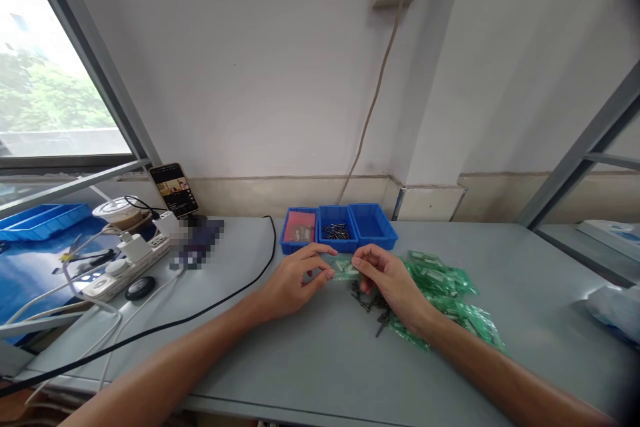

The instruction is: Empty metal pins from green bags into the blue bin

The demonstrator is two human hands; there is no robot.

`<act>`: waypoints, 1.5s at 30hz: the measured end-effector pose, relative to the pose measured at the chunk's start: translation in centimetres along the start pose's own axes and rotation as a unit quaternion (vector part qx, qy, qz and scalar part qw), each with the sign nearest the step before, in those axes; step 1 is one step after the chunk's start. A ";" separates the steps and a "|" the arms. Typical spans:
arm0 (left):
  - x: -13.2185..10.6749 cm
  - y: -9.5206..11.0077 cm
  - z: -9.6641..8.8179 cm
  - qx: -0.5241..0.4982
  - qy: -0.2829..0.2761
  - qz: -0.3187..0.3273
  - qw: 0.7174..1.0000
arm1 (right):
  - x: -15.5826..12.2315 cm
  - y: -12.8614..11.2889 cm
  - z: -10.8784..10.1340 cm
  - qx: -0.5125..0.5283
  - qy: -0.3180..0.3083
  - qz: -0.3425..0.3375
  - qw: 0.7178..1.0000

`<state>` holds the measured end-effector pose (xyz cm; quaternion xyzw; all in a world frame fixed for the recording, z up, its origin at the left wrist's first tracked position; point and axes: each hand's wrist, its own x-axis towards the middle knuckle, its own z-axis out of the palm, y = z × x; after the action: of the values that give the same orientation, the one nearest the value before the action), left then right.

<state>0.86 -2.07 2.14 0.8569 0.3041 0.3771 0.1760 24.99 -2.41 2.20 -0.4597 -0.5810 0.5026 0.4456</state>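
My left hand (295,282) and my right hand (389,281) meet over the grey table (310,353), both pinching one small green plastic packet (345,269) between thumb and fingers. Under my right hand lie a few small dark metal parts (367,301). A heap of green packets (450,297) spreads to the right of my right wrist. Just behind my hands stand three joined blue bins: the left bin (299,228) has a pink lining and pale bits, the middle bin (336,229) holds dark metal parts, and the right bin (373,223) looks bare.
A black cable (210,310) crosses the table on the left. Further left sit a white power strip (125,267) with plugs, a propped phone (174,189) and a blue tray (43,220). A grey cord (373,103) hangs from a wall socket. A metal frame (580,153) stands right.
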 end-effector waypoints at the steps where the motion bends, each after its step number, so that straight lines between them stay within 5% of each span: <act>1: 0.0 0.0 0.0 -0.002 -0.002 0.002 1.000 | 0.0 0.1 -0.1 0.001 -0.001 0.006 1.000; 23: -0.1 -0.6 0.5 0.020 0.033 0.017 0.999 | 0.1 -0.1 0.3 0.093 -0.010 0.070 0.993; 45: -0.1 -0.7 0.6 0.019 0.033 0.014 0.999 | -0.1 -0.1 0.4 0.078 -0.019 0.061 0.995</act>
<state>0.95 -1.70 1.35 0.8511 0.3052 0.4020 0.1443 24.62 -2.57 2.22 -0.4484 -0.5195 0.5813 0.4373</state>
